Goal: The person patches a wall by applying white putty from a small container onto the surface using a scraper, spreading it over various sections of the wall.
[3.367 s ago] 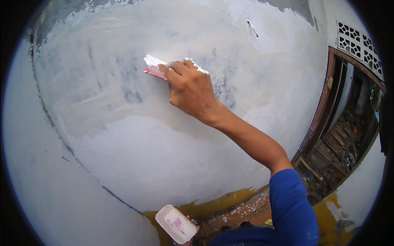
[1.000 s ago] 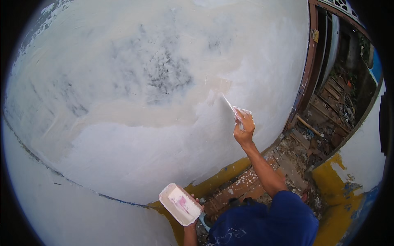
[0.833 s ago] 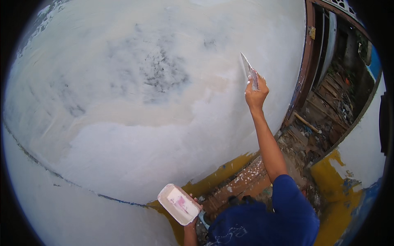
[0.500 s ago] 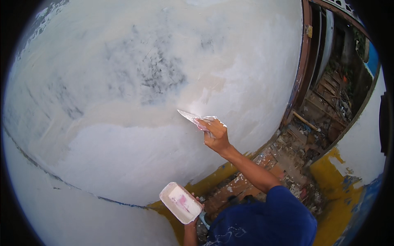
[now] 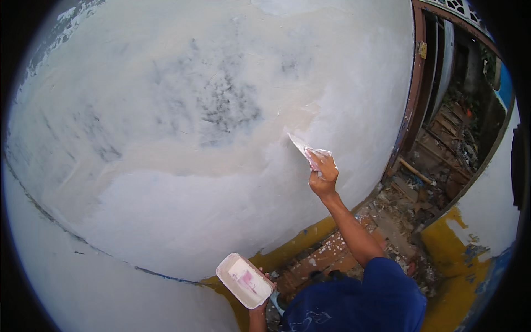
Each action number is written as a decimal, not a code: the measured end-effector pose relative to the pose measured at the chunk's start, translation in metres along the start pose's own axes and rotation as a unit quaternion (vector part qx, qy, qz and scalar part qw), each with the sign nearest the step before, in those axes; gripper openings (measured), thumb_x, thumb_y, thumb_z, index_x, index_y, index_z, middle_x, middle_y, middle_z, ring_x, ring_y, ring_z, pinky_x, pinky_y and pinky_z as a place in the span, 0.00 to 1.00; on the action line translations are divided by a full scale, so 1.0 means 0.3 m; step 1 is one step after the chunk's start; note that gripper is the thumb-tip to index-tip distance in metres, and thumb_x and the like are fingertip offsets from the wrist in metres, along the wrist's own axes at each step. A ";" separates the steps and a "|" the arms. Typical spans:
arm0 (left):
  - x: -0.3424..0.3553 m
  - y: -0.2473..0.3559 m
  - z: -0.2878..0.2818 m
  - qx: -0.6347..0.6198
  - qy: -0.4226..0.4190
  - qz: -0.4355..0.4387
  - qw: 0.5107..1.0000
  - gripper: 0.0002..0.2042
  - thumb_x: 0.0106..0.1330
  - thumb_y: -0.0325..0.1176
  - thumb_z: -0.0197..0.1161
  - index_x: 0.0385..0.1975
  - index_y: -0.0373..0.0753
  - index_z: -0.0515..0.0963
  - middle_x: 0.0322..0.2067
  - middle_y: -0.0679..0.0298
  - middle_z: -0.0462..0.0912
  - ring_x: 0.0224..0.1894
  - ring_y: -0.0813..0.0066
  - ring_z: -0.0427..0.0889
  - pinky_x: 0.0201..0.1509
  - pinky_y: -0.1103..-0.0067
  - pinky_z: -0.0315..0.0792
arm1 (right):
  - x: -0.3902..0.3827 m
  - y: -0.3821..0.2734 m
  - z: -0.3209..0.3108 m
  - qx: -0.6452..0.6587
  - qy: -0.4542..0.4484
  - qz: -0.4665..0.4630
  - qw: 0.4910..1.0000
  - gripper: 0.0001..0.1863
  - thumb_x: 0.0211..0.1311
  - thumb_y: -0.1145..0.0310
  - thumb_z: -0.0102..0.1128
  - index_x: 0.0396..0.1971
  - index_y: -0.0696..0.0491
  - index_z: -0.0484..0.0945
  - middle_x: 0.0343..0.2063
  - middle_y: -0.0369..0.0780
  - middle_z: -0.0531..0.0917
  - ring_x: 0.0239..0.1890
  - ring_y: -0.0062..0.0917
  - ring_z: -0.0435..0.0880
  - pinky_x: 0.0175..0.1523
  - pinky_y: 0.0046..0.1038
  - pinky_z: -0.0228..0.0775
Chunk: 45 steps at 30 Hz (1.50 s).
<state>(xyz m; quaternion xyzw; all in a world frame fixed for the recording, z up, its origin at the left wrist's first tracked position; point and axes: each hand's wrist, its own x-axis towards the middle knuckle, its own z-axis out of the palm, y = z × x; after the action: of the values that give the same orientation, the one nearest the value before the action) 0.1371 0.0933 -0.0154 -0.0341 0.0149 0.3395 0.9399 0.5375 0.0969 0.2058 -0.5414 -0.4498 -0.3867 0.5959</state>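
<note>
A white-smeared putty knife (image 5: 299,144) is gripped in my right hand (image 5: 324,174), its blade edge at the wall (image 5: 182,210) in front of me. Putty coats the tool and some of my fingers. Low and close to my body, my left hand (image 5: 267,278) holds a shallow, rounded rectangular white tub (image 5: 230,278), tilted so that its inside shows. White putty with a pink patch lies in it. Most of that hand is hidden behind the tub. Dark grey blotches and beige damp-looking patches mark the wall's upper part, above a whiter band.
To the right stands a brown door frame (image 5: 411,88) with a brass-coloured hinge. Through it lie planks and rubble. Broken tiles and debris litter the floor (image 5: 395,227). A stick (image 5: 416,171) rests near the doorway. A yellow-and-white wall (image 5: 451,238) rises at the right.
My right hand and the putty knife have moved right and slightly up along the wall, and the blade points more steeply upward. The tub stays nearly in place. The view has shifted slightly.
</note>
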 end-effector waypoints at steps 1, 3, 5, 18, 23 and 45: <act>0.007 -0.005 0.032 -0.012 -0.005 -0.012 1.000 0.30 0.70 0.61 0.47 0.67 0.54 0.64 0.64 0.56 0.69 0.63 0.45 0.70 0.60 0.34 0.59 | 0.056 0.038 -0.028 -0.004 0.041 0.061 0.997 0.29 0.42 0.89 0.52 0.48 0.56 0.83 0.36 0.42 0.85 0.39 0.35 0.82 0.49 0.33 0.73; 0.018 0.003 0.043 -0.010 -0.006 -0.013 1.000 0.30 0.70 0.61 0.47 0.67 0.54 0.64 0.64 0.55 0.69 0.62 0.45 0.70 0.60 0.34 0.59 | 0.224 0.157 -0.079 -0.027 0.135 0.091 0.986 0.20 0.54 0.87 0.56 0.47 0.58 0.82 0.36 0.45 0.85 0.36 0.32 0.82 0.44 0.32 0.73; 0.020 -0.005 0.037 -0.012 -0.005 -0.016 1.000 0.30 0.70 0.61 0.47 0.67 0.54 0.63 0.64 0.55 0.69 0.62 0.45 0.70 0.60 0.33 0.59 | 0.389 0.244 -0.116 -0.076 0.182 0.092 0.976 0.17 0.56 0.84 0.58 0.46 0.57 0.82 0.36 0.45 0.85 0.36 0.34 0.82 0.43 0.31 0.73; 0.020 -0.006 0.032 -0.023 0.015 -0.027 0.999 0.31 0.69 0.61 0.48 0.66 0.52 0.65 0.64 0.55 0.69 0.63 0.44 0.69 0.61 0.34 0.58 | 0.060 -0.130 0.006 0.046 -0.102 0.006 0.994 0.28 0.40 0.89 0.54 0.44 0.52 0.85 0.35 0.42 0.87 0.38 0.36 0.85 0.46 0.31 0.76; 0.028 -0.012 0.043 -0.014 -0.027 -0.019 0.999 0.33 0.69 0.64 0.43 0.70 0.54 0.58 0.67 0.56 0.64 0.65 0.48 0.66 0.60 0.36 0.59 | 0.367 0.022 -0.057 -0.002 0.077 0.066 0.995 0.27 0.42 0.88 0.56 0.45 0.52 0.84 0.36 0.42 0.86 0.39 0.37 0.84 0.45 0.29 0.75; -0.005 0.022 0.001 -0.023 -0.008 -0.010 1.000 0.31 0.69 0.60 0.49 0.66 0.50 0.65 0.64 0.54 0.69 0.62 0.43 0.70 0.61 0.33 0.59 | 0.017 -0.013 0.091 -0.025 -0.061 -0.061 0.996 0.34 0.34 0.87 0.51 0.49 0.55 0.82 0.49 0.44 0.80 0.56 0.40 0.76 0.61 0.38 0.67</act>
<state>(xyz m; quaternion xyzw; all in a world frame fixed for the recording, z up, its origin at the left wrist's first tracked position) 0.1317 0.0973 -0.0155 -0.0533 -0.0009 0.3306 0.9423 0.5320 0.1236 0.2121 -0.5499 -0.5079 -0.3997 0.5291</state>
